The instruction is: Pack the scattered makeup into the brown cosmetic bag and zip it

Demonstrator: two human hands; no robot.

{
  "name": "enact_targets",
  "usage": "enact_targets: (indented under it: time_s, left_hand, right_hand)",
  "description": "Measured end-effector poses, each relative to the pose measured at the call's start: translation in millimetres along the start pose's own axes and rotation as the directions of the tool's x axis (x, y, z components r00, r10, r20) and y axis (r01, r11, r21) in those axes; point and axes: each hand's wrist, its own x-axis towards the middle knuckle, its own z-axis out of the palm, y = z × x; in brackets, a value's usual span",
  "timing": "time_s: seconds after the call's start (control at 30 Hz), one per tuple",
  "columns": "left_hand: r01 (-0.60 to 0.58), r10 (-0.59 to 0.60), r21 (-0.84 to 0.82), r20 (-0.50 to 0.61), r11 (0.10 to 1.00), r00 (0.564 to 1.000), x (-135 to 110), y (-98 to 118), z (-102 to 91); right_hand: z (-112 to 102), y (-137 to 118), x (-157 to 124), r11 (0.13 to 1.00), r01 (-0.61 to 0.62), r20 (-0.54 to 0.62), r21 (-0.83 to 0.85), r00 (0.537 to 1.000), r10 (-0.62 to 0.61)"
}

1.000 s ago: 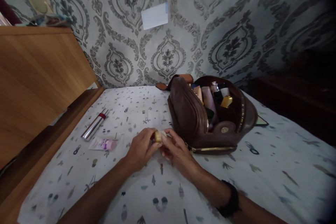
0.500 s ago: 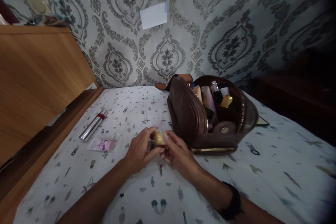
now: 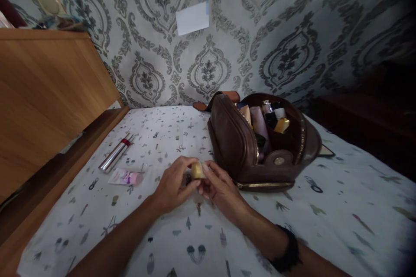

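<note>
A small gold-coloured container (image 3: 196, 171) is held between my two hands above the patterned sheet. My right hand (image 3: 219, 186) is closed around its right side, the thumb pressed along it. On the other side, my left hand (image 3: 175, 181) curls its index finger over the top, with the thumb below. The fingers hide much of the container, so its exact kind does not show. Just right of my hands stands a brown toiletry bag (image 3: 232, 138), unzipped, with several tubes and bottles inside, among them a pink tube (image 3: 259, 123) and a gold item (image 3: 281, 125).
To the left lie a silver tube with a red band (image 3: 113, 156) and a small pink-capped tube (image 3: 126, 177). A wooden cabinet (image 3: 48, 82) borders the sheet (image 3: 169, 134) on the left. Behind is the patterned wall (image 3: 208, 69). A dark flat object (image 3: 326, 151) pokes out behind the bag.
My left index finger has shifted slightly over the top of the gold-coloured container. Otherwise both hands keep their places, and the view has moved a little.
</note>
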Motion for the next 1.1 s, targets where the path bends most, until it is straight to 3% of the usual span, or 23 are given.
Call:
enact_targets:
  time_s: [0.2,0.43,0.53,0.63,0.77,0.9,1.1]
  left_hand:
    - [0.162,-0.162,-0.003,-0.002,0.987,0.987,-0.4,1.8,0.6]
    - [0.012,-0.012,0.0,-0.002,1.0,1.0,-0.7,2.0,0.4]
    - [0.099,-0.099,-0.022,-0.012,0.995,0.995,-0.7,4.9,0.5]
    - [0.232,-0.235,-0.114,-0.014,0.966,0.972,-0.2,6.2,0.5]
    - [0.319,-0.347,-0.375,-0.008,0.87,0.938,2.4,4.7,2.5]
    - [0.32,-0.348,-0.511,0.042,0.798,0.936,4.3,3.9,5.4]
    - [0.31,-0.321,-0.553,0.079,0.774,0.944,2.5,5.3,7.2]
  right_hand:
    - [0.4,-0.2,-0.9,1.0,0.01,0.01,-0.027,1.0,-0.01]
    - [-0.3,-0.3,-0.8,1.0,-0.024,0.003,-0.003,1.0,0.024]
    - [0.4,-0.2,-0.7,1.0,0.004,0.017,-0.013,1.0,-0.004]
    - [0.8,-0.2,-0.2,1.0,0.01,0.016,0.004,1.0,-0.01]
    - [0.0,-1.0,0.9,0.997,-0.014,-0.003,0.07,1.0,0.015]
    - [0.0,-2.8,1.3,0.995,-0.027,0.004,0.091,1.0,0.027]
    - [0.6,-3.2,1.0,0.995,-0.027,0.017,0.093,1.0,0.025]
